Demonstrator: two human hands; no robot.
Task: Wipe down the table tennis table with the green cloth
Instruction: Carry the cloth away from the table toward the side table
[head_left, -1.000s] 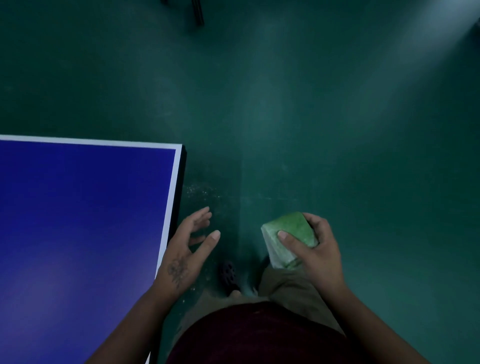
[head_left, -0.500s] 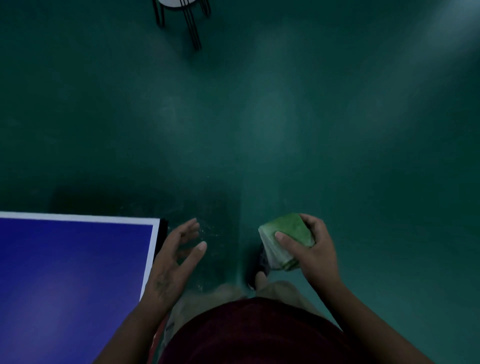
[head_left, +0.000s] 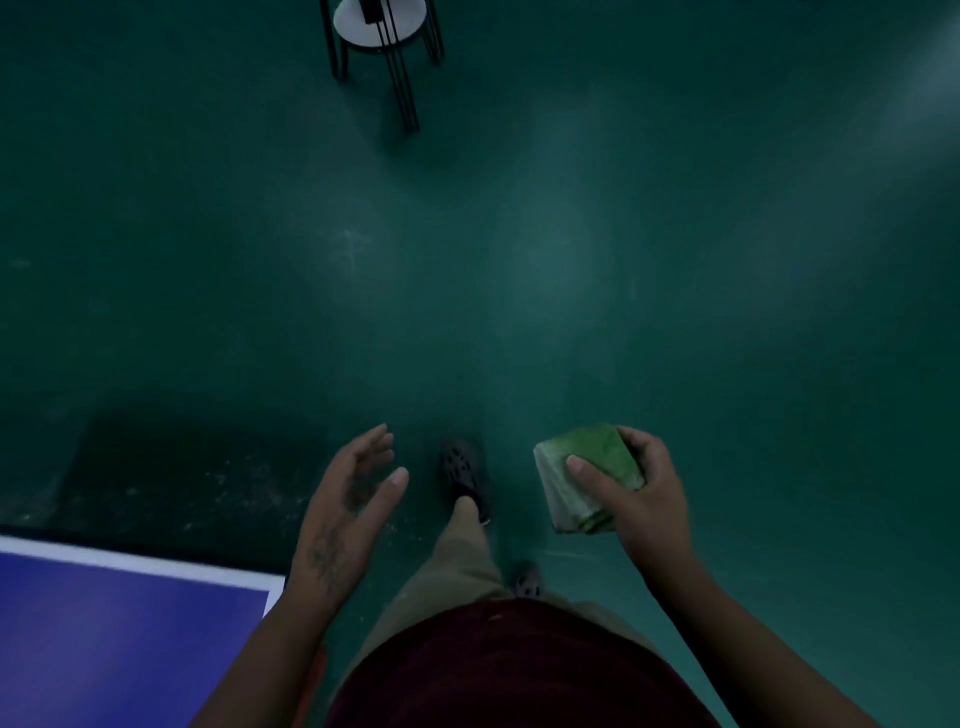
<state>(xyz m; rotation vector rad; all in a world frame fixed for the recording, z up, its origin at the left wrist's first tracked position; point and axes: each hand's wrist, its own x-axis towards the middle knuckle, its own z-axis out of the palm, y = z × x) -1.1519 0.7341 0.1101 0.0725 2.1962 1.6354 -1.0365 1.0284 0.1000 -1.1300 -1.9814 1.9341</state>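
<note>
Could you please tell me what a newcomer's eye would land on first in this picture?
Most likely the folded green cloth, the brightest thing in a dim scene, gripped by the right hand at lower right. Next comes the vivid blue corner of the table tennis table, white-edged, at lower left, beside the open, empty left hand. A black-legged stool with a pale round seat stands at the top edge.
</note>
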